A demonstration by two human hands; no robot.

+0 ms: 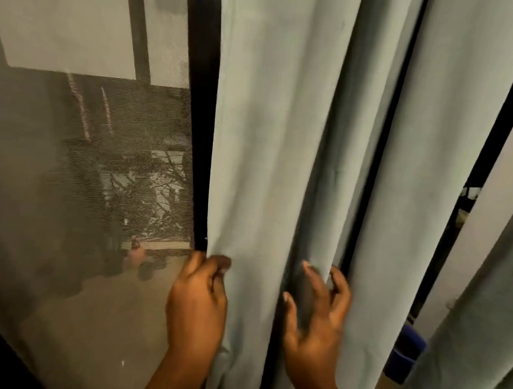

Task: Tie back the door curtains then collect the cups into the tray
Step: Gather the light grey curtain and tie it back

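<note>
A grey-green door curtain (283, 135) hangs in long folds over the middle and right of the view. My left hand (197, 299) grips the curtain's left edge, fingers curled round the hem beside the black door frame (198, 115). My right hand (317, 312) reaches into the folds further right, its fingers spread and partly curled round a fold of the cloth. No cups or tray are in sight.
Left of the curtain, a mesh screen door (85, 169) shows a dim outdoor floor with dark objects. A second curtain panel (482, 313) hangs at the far right, with a blue container (404, 359) low in the gap between the panels.
</note>
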